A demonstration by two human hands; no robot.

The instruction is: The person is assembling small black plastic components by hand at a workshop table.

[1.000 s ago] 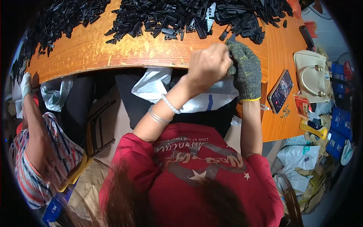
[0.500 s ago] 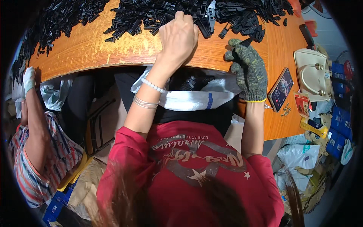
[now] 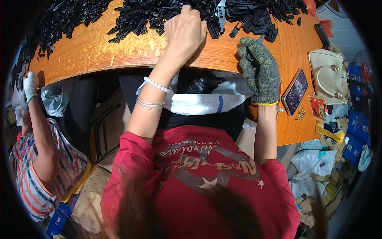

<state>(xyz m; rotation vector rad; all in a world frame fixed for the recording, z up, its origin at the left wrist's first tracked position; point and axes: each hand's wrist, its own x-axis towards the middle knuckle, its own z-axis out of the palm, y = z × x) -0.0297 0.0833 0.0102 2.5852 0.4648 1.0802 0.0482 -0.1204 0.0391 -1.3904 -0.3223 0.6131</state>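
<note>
My bare left hand (image 3: pixel 185 34) reaches to the near edge of a pile of black plastic parts (image 3: pixel 254 18). Its fingers are curled, and whatever they grip is hidden behind the hand. In a grey knitted glove, my right hand (image 3: pixel 260 71) is closed at the table edge, just nearer than the pile. A small grey pointed tip (image 3: pixel 260 39) sticks out past its fingers, and the rest of that tool is covered by the glove. Below the table edge, an open white sack (image 3: pixel 199 104) lies across my lap with black parts inside.
On the wooden table (image 3: pixel 99 55), a phone (image 3: pixel 295 91), a cream handbag (image 3: pixel 328 71) and a red packet (image 3: pixel 318 107) lie to the right. A co-worker's gloved hand (image 3: pixel 30 84) is at the left edge, by another black heap (image 3: pixel 63 24). Bags and blue boxes fill the floor at right.
My left hand has moved slightly up and left, further into the pile. My right hand has shifted a little, and the tip in it now shows grey instead of dark.
</note>
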